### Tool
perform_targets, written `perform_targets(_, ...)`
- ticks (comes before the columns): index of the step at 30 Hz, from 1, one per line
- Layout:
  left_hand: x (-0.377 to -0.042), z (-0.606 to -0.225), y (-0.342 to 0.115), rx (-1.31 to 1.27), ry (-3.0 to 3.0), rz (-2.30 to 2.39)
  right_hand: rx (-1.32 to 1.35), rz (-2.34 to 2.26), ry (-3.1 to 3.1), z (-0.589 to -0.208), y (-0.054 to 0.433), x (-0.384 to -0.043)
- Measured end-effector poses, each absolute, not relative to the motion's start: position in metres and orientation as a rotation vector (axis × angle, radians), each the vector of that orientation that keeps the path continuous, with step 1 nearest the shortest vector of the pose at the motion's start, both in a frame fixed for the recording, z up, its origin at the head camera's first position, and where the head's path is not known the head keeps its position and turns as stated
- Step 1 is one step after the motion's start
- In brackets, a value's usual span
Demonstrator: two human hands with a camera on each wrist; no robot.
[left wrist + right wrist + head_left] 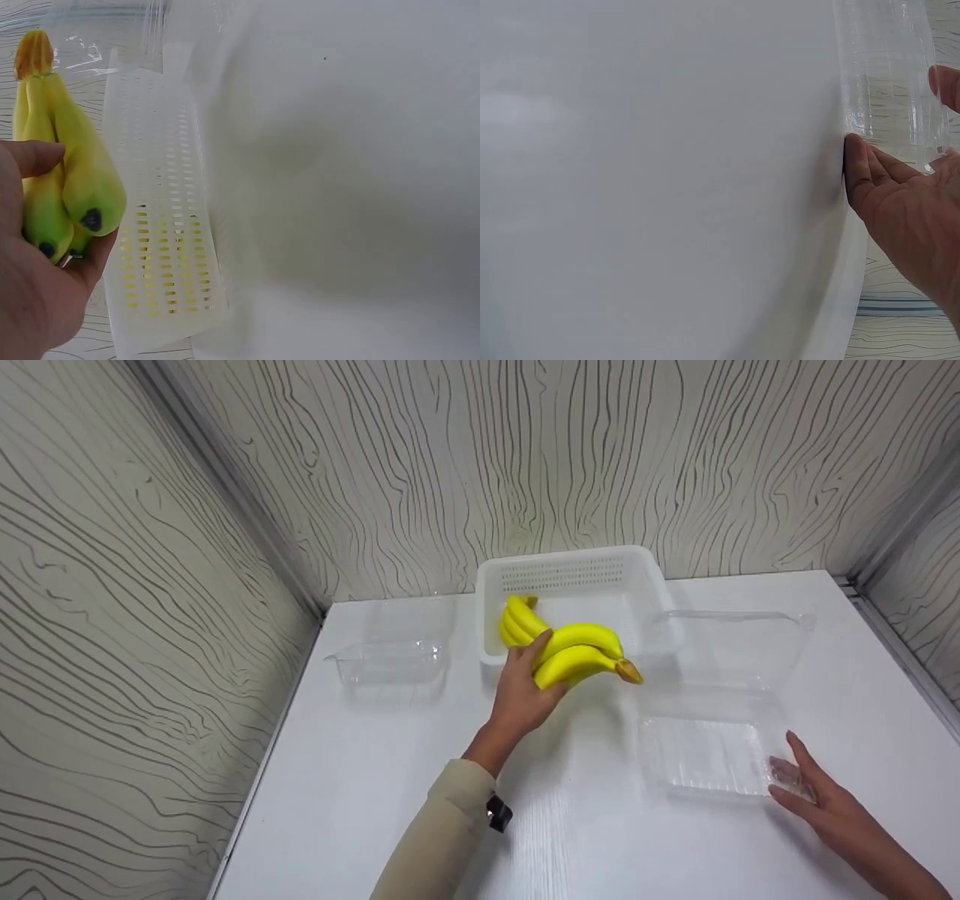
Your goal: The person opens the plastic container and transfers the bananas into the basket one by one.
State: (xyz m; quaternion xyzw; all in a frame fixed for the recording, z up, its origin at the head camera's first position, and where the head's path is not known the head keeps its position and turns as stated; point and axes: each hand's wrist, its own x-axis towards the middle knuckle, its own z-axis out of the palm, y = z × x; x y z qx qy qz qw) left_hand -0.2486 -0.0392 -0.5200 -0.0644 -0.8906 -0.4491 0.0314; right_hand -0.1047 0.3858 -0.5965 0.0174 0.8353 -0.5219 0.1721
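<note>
My left hand (523, 694) grips a bunch of yellow bananas (574, 661) above the front rim of a white slotted basket (566, 556). The bunch's brown stem points right, toward a clear plastic clamshell box (705, 754) whose lid stands raised at the back. Dark banana tips with a greenish tinge face the left wrist camera, with the thumb and fingers around the bunch (94, 169). Another banana bunch (519, 621) lies at the left inside the basket. My right hand (832, 810) holds the right end of the box, its fingers partly showing through the clear wall.
A second clear plastic box (390, 664), also with its lid up, stands left of the basket on the white table (300, 802). Wood-patterned panels (435, 472) rise behind the table and at its sides.
</note>
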Motion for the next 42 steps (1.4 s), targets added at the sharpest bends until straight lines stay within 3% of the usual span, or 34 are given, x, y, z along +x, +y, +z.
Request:
perform_targets(21, -0.281, -0.495, -0.032, -0.114, -2.736, -1.343, 0.080, -1.451, 2.381, -0.598, 0.384, -0.108)
perform_targets(42, -0.320, -0.483, 0.016, 0.118, -2.665, -1.549, 0.079, -1.514, 2.365, -0.599, 0.383, -0.107)
